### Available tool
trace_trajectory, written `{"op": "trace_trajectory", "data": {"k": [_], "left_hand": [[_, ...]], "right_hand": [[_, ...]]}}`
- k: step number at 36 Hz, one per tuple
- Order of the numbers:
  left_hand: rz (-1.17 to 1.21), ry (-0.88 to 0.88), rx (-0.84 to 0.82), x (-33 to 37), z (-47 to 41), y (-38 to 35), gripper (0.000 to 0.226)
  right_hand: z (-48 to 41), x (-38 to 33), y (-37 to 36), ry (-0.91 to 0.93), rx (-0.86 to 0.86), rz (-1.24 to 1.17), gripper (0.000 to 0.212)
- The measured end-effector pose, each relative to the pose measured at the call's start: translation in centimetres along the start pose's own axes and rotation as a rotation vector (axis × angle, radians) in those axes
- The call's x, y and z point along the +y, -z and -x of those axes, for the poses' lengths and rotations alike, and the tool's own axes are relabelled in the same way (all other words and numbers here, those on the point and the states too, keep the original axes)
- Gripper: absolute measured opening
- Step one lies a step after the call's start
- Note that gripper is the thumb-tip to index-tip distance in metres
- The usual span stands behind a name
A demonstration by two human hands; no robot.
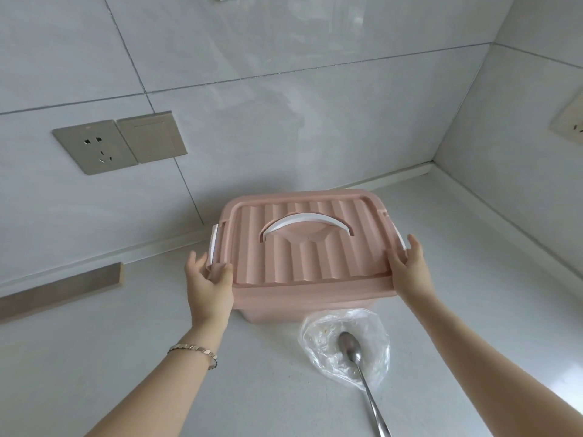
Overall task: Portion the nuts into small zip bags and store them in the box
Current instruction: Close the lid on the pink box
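Note:
A pink plastic box (pixel 309 247) with a ribbed lid and a white carry handle (pixel 307 223) stands on the white counter, lid on. My left hand (pixel 206 280) grips the box's left end, thumb on the lid and fingers by the white side latch (pixel 214 247). My right hand (pixel 410 269) holds the right end at the other latch, thumb on the lid edge. In front of the box lies a clear plastic bag (pixel 347 345) with a few pale bits inside, and a metal spoon (pixel 359 370) rests on it. The box's contents are hidden.
The white counter (pixel 126 357) meets a tiled wall behind and a side wall on the right. A socket and switch plate (pixel 120 141) sit on the back wall, another socket (pixel 571 121) on the right wall. A wooden strip (pixel 60 290) lies at the counter's back left.

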State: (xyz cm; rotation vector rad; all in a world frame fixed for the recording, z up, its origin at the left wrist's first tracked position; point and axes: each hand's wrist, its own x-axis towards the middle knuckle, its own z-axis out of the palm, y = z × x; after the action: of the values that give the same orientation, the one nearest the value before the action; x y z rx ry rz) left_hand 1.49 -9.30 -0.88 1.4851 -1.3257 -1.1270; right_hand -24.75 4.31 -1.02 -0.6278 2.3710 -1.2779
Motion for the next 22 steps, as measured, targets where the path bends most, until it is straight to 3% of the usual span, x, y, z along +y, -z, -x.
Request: {"op": "trace_trajectory", "data": {"k": [7, 15, 19, 22], "left_hand": [[-0.017, -0.051, 0.057, -0.2, 0.2, 0.1, 0.054], [-0.119, -0.128, 0.054, 0.1, 0.2, 0.1, 0.051], [-0.229, -0.181, 0.06, 0.4, 0.4, 0.2, 0.037], [-0.36, -0.304, 0.003, 0.4, 0.4, 0.5, 0.025]], "right_hand": [[1.1, -0.4, 0.1, 0.148, 0.166, 0.045, 0.049], [1.0, -0.5, 0.2, 0.261, 0.191, 0.173, 0.042], [1.1, -0.6, 0.3, 0.26, 0.212, 0.199, 0.037], [2.1, -0.6, 0.3, 0.398, 0.171, 0.246, 0.032]]}}
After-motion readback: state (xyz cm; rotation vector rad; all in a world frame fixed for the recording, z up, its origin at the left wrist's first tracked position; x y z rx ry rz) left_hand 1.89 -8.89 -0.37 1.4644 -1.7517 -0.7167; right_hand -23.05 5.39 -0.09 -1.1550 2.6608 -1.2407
